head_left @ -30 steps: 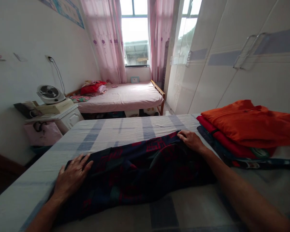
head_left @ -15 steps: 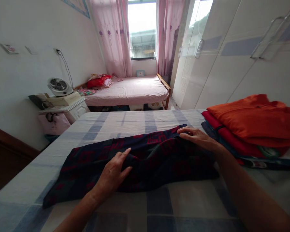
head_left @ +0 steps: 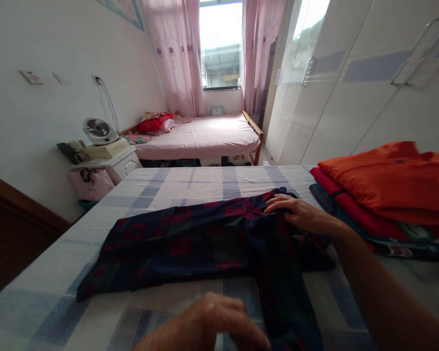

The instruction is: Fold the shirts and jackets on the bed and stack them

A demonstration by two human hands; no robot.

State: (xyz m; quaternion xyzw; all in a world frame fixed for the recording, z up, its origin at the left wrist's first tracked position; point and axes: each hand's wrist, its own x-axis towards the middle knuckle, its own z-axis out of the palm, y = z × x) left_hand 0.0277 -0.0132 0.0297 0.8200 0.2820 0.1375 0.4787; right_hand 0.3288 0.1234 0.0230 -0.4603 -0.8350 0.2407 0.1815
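A dark navy long-sleeved shirt (head_left: 205, 239) with red and green patterning lies folded lengthwise across the bed. One sleeve (head_left: 283, 292) runs from its right part toward me, past the bottom edge of the view. My right hand (head_left: 296, 212) rests on the shirt's far right part, fingers spread and nothing gripped. Low in the middle, my left hand (head_left: 215, 319) is slightly blurred, fingers bent and apart from the thumb. Its fingertips are close to the sleeve's left edge; whether they touch it I cannot tell.
Folded clothes are stacked at the right, an orange garment (head_left: 388, 180) on top. The checked bed sheet (head_left: 161, 195) lies under everything. Beyond are a second bed (head_left: 212, 134), a small fan (head_left: 100, 131) on a cabinet and a white wardrobe (head_left: 336, 107).
My left hand has moved off the shirt, down and toward me. The sleeve now stretches toward me, and the shirt's body lies flatter. My right hand stays on the shirt.
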